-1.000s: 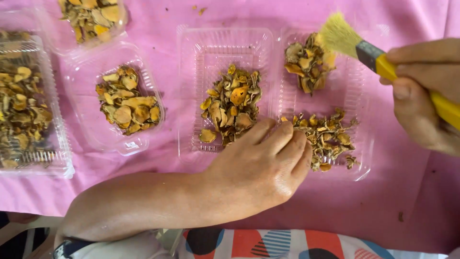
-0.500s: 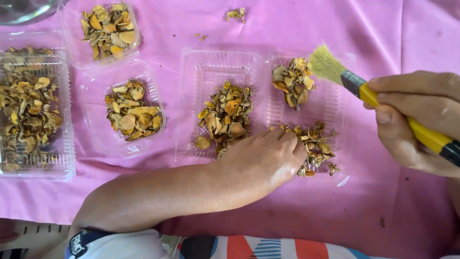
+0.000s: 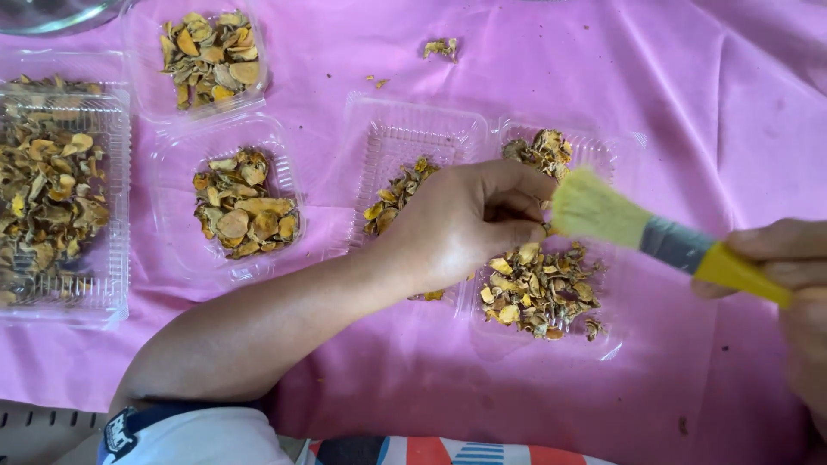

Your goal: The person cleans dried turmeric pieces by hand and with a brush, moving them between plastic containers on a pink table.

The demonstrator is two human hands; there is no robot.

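While the left hand (image 3: pixel 465 226) rests over the open clear hinged tray (image 3: pixel 603 155) with its fingers curled in, whether it pinches any dried yellow slices (image 3: pixel 534 288) I cannot tell. The right hand (image 3: pixel 797 293) is clenched around the yellow handle of a brush (image 3: pixel 655 232), whose pale bristles hang just beside the left fingertips, above the slices in the tray on the pink cloth (image 3: pixel 706 86)

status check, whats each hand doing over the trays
Left hand pinched over dried slices in clear tray. Right hand grips yellow brush, bristles beside left fingertips. Nothing in the way.
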